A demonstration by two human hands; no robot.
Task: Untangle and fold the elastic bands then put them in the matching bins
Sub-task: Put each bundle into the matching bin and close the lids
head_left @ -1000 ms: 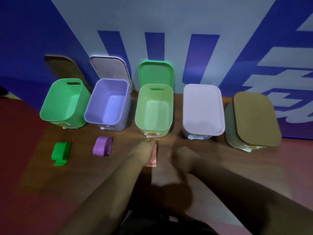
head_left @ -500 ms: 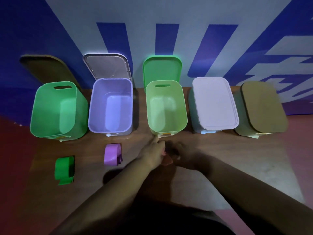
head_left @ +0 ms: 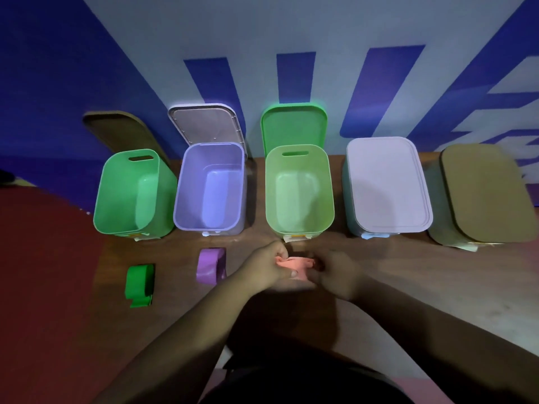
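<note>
A pink elastic band (head_left: 294, 266) is bunched between my left hand (head_left: 267, 266) and my right hand (head_left: 338, 272), just in front of the light green bin (head_left: 299, 188). Both hands grip it, one at each end. A folded purple band (head_left: 210, 266) lies on the table before the open purple bin (head_left: 211, 185). In front of the open green bin (head_left: 131, 191) rests a folded green band (head_left: 140, 284).
Two bins at the right are shut: one with a pale lilac lid (head_left: 385, 182), one with an olive lid (head_left: 484, 191). Raised lids lean on the blue-and-white wall behind the three open bins. The wooden table (head_left: 423, 275) ends at a red floor on the left.
My hands came together over the pink band and lifted it off the table; it now shows bunched between them. The camera view shifted slightly.
</note>
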